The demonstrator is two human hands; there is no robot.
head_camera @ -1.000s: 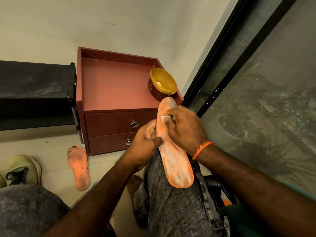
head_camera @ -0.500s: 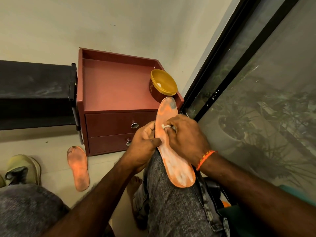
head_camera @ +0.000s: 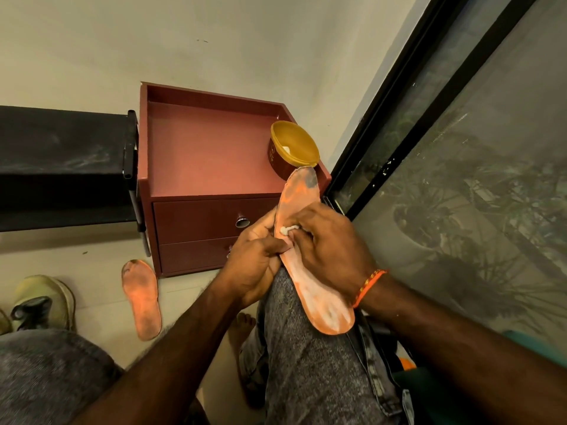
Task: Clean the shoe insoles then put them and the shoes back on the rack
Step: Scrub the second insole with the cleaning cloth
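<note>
1. Two hands work one orange foam insole (head_camera: 310, 271), which lies lengthwise along a knee in grey mottled denim (head_camera: 306, 363), toe end pointing toward the cabinet.
2. Left hand (head_camera: 256, 265): fingers curled round the insole's left edge at mid-length, thumb on top, gripping it.
3. Right hand (head_camera: 329, 256): fingers bent, pinching a small white wad (head_camera: 287, 230) against the insole's upper face; an orange thread band (head_camera: 368, 285) circles the wrist.
4. Insole surface: whitish film over the heel half, dark grey smudge at the toe.
5. Second insole (head_camera: 141, 299): flat on the pale floor, orange, grimy, well apart from both hands.
6. Shoe (head_camera: 43, 302): olive-yellow, at the left edge, beside the second insole.
7. Bowl (head_camera: 293, 148): round, yellow inside, brown outside, on the red-brown two-drawer cabinet (head_camera: 202, 154), just beyond the insole's toe.
</note>
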